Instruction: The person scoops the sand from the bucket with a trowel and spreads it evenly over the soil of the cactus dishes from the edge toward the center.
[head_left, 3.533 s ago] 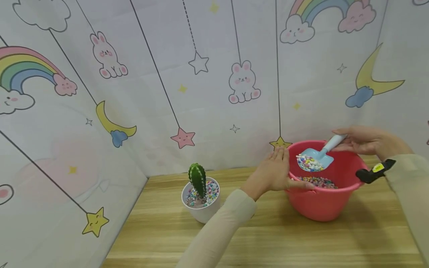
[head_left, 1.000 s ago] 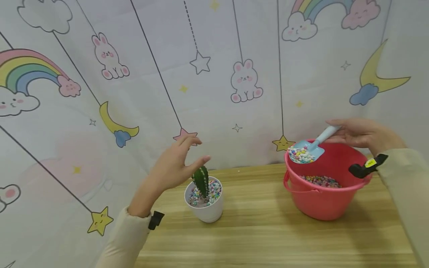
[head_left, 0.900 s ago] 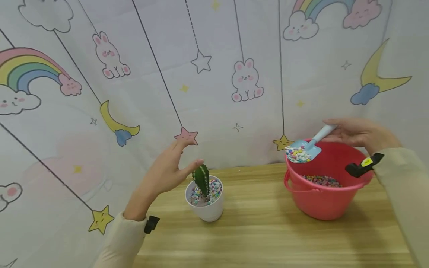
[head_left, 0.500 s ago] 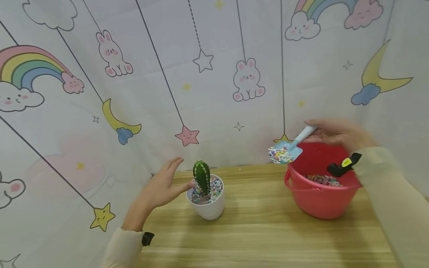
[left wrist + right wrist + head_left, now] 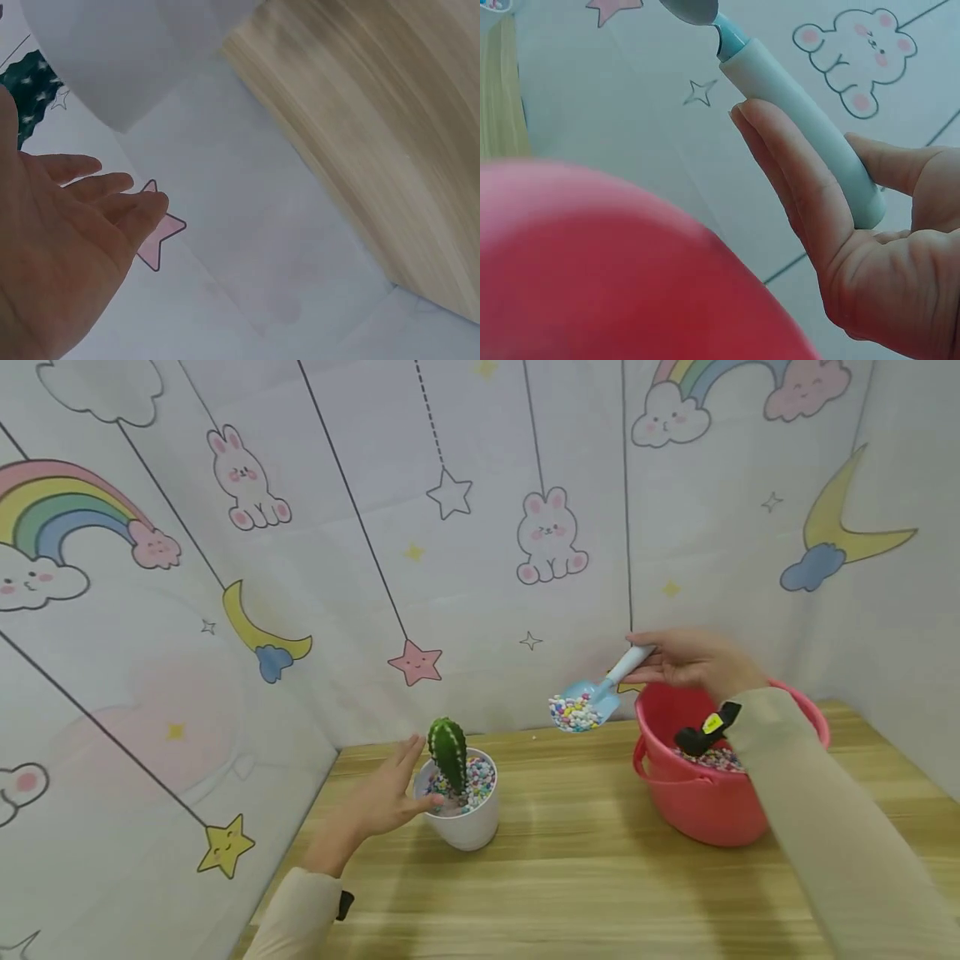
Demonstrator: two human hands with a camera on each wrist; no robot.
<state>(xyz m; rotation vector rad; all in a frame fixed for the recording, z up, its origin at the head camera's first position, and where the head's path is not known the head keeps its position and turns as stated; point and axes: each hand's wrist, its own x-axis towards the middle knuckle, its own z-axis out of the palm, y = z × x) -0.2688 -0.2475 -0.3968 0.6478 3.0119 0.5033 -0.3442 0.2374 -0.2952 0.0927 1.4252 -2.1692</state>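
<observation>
My right hand grips the pale handle of a small blue shovel, thumb on one side and fingers on the other in the right wrist view. Small multicoloured pebbles heap on its blade, held in the air between bucket and pot. The white flowerpot holds a green cactus amid similar pebbles. My left hand is at the pot's left side, fingers extended, thumb over the near rim. In the left wrist view its palm shows nothing held, beside the pot.
A red bucket with more pebbles at its bottom stands at the right, partly behind my right forearm. Both containers rest on a wood-grain table. A printed cloth rises close behind and at the left.
My left hand has left the bucket's rim and come down beside the flowerpot. My right hand has carried the loaded shovel out of the bucket, leftward towards the pot.
</observation>
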